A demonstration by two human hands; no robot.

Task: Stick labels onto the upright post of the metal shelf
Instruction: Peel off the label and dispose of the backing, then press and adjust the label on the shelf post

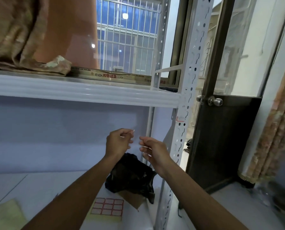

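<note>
Now L hand (117, 141) pinches label (133, 130); R hand (152, 151) loose, near post (180, 135) edge.

Post (189, 83): white perforated metal, upright. One label (180, 119), white with a red border, stuck on the post's face about mid-height in view. Label sheet (107, 207): grid of red-bordered white labels on yellowish backing, lying flat, below and left of post. Small white scrap (133, 130) pinched by left hand (117, 141), left of post; too small to identify.
</note>
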